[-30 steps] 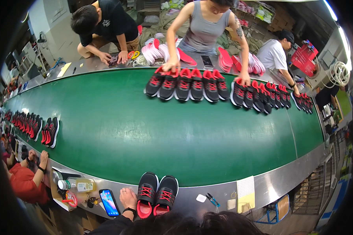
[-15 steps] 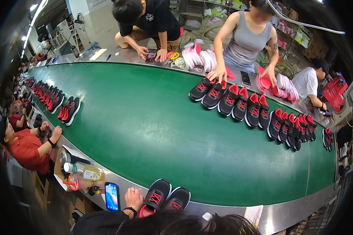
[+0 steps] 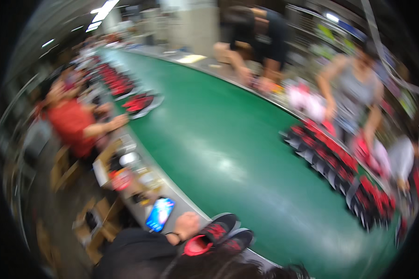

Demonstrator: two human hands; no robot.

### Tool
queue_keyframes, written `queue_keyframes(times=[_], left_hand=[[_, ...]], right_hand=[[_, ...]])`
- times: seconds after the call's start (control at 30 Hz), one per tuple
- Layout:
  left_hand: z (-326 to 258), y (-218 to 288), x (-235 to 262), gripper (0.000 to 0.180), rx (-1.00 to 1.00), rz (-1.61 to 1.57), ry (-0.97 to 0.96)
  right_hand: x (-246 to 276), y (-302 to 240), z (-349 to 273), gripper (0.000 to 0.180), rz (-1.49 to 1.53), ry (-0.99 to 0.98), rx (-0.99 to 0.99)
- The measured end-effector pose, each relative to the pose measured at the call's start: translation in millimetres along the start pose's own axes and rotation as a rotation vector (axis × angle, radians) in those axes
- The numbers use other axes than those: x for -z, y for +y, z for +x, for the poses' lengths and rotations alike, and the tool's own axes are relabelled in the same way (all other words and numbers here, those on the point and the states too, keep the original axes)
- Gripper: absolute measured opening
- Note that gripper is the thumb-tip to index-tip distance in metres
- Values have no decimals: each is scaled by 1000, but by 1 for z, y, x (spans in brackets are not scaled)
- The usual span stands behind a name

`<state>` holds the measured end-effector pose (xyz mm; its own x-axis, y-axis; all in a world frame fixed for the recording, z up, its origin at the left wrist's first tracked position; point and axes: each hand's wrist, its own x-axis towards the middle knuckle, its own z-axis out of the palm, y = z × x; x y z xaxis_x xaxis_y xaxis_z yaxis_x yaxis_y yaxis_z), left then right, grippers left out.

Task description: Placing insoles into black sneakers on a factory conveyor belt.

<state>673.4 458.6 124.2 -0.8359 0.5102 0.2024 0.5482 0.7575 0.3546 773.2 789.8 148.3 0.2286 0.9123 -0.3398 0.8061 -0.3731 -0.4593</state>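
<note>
**A:** Which step is in hand?
**B:** By judgement, a pause at the station: the left hand (image 3: 187,225) rests on the counter (image 3: 171,183) just beside the pair (image 3: 214,231) of shoes, and no lifting is evident. Handling the pair would call for the fingers to be set around a shoe, ideally with both hands.

**A:** State of each hand?
**B:** Left hand: loosely curled, knuckles up. Blur hides the fingers; contact with the nearer shoe cannot be confirmed. Right hand: outside the view; its state cannot be told.

**A:** Positions, left to right?
**B:** First, the phone (image 3: 160,215), screen lit, on the counter. Next, the left hand, near the phone. Then the pair, immediately right of that hand: soles down, side by side, red-lined collars toward the wearer, toes over the green belt (image 3: 209,144). Last, a row (image 3: 338,168) of similar shoes along the belt's far side, well apart from the hand.
</note>
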Motion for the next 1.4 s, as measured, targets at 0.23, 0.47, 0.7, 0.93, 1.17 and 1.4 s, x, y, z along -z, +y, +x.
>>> queue_keyframes(times=[0.23,0.47,0.7,0.93,1.17,1.4], left_hand=[[-15,-3,-5,13,-43,24,144],[-23,-7,-16,10,-110,-76,220],[-25,-39,-42,21,-138,-207,150],[-23,-15,-21,28,402,-1290,-53],[-57,13,33,64,106,-581,-191],[-79,48,72,66,134,-483,-454]], right_hand=[[-51,-1,-158,37,-108,-364,320],[-43,56,-204,40,-16,-374,284],[42,187,-150,43,-5,-156,-23],[120,390,-6,47,338,224,116],[69,225,-135,56,452,-612,823],[74,148,-165,37,82,-157,1419]])
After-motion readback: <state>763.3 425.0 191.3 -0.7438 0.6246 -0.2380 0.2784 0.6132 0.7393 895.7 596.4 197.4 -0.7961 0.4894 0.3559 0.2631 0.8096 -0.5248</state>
